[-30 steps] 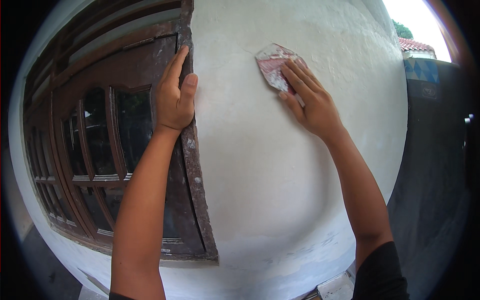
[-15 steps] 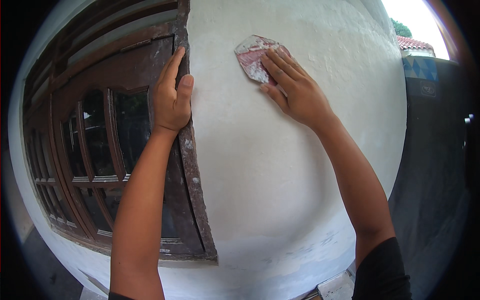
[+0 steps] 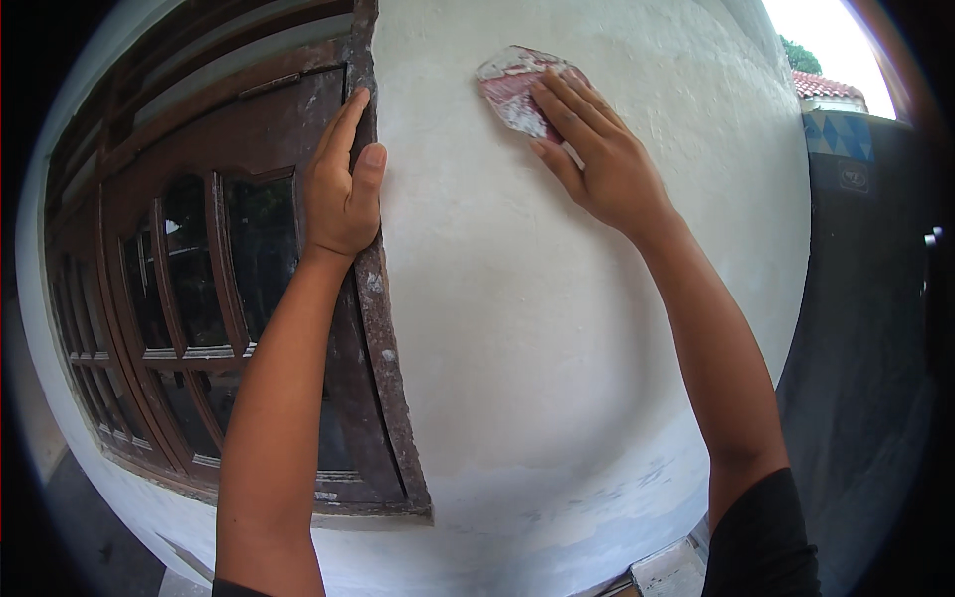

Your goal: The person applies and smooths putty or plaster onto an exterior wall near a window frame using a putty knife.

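My right hand (image 3: 612, 164) lies flat over a reddish sheet of sandpaper (image 3: 512, 95), pressing it to the white plastered wall (image 3: 507, 328). White powder or paste coats much of the sheet, and its far left edges stick out past my fingers. My fingertips cover its right side. My left hand (image 3: 343, 184) rests upright along the dark brown wooden window frame (image 3: 376, 308), thumb up and fingers stretched out. Nothing is held in it. The frame's edge meets the wall just right of that hand.
Left of the frame is a brown wooden window (image 3: 189, 269) with several dark glass panes. A dark panel (image 3: 856, 298) with a blue patterned strip stands beyond the wall's right edge. Below the wall is a pale ledge (image 3: 671, 577). A tiled roof (image 3: 826, 88) shows far right.
My right hand and the sandpaper have slid up the wall and slightly to the right. The left hand has stayed at the window frame, nearly unmoved.
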### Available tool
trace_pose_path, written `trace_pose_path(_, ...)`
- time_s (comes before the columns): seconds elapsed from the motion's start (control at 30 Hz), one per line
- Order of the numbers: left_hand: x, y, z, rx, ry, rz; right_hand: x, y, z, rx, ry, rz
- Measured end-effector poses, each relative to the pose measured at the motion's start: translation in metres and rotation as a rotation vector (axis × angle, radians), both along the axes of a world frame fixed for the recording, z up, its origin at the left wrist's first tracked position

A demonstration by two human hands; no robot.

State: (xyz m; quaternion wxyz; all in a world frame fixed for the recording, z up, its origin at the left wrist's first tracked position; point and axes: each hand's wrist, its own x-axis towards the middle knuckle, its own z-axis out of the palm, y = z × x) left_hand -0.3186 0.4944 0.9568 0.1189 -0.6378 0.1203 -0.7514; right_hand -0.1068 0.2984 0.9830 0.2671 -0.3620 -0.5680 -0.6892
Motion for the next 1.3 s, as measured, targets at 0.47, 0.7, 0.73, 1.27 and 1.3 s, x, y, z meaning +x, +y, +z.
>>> trace_pose_path(0.47,0.001,0.001,0.001,0.021,0.005,0.004,0.042,-0.019,-0.022,0.026,0.037,0.034)
trace_pose_path(0.7,-0.001,0.003,0.001,0.021,0.004,-0.001,0.002,0.006,-0.002,-0.003,-0.014,-0.021)
trace_pose_path(0.73,-0.001,0.003,0.001,0.02,0.005,0.002,0.004,0.006,-0.001,-0.054,-0.04,-0.017)
trace_pose_path(1.27,0.0,0.002,0.001,0.018,0.01,-0.008,0.008,-0.003,0.001,0.051,-0.009,0.037)
trace_pose_path(1.3,0.0,0.004,0.002,0.022,0.01,-0.008,0.006,-0.001,0.002,0.052,-0.007,0.035)
